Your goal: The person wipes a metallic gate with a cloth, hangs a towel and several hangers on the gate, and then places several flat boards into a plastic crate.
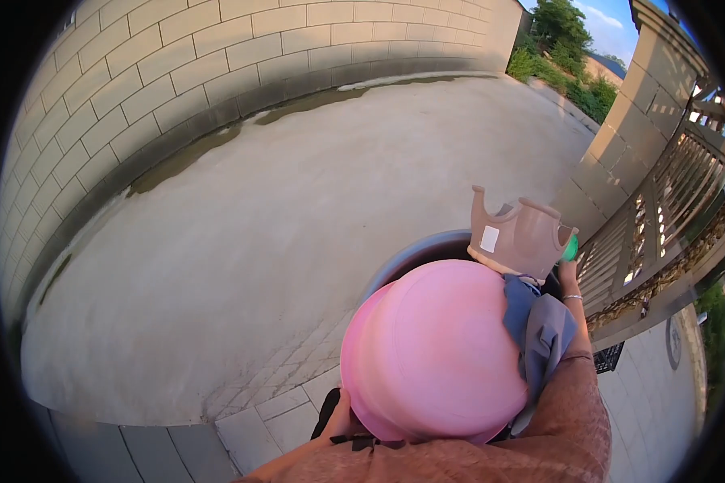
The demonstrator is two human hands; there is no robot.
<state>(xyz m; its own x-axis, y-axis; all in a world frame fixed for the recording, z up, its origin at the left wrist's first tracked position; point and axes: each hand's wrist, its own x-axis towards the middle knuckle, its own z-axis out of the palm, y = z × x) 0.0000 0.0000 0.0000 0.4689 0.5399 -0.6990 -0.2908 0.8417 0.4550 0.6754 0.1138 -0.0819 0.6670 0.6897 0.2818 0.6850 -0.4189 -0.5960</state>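
A large pink plastic basin (451, 346) fills the space before my body, its smooth rounded side facing up. On its lower left, my left hand (343, 414) is closed at the rim. Beyond the basin shows the rim of a dark grey-blue tub (403, 256). A brown plastic piece (519, 233) with curved cutouts and a white label stands at the tub's far side. Blue-grey cloth (544, 322) hangs over the right side. My right hand (568, 274) reaches past the cloth, beside the brown piece and a green object (571, 248); its fingers are mostly hidden.
Pale concrete floor (258, 217) stretches ahead, bounded by a block wall (217, 56) with a dark stain along its foot. At right stand a block pillar (628, 137) and a slatted gate (652, 217). Grey paving (282, 427) lies near me. A black crate (609, 357) sits at lower right.
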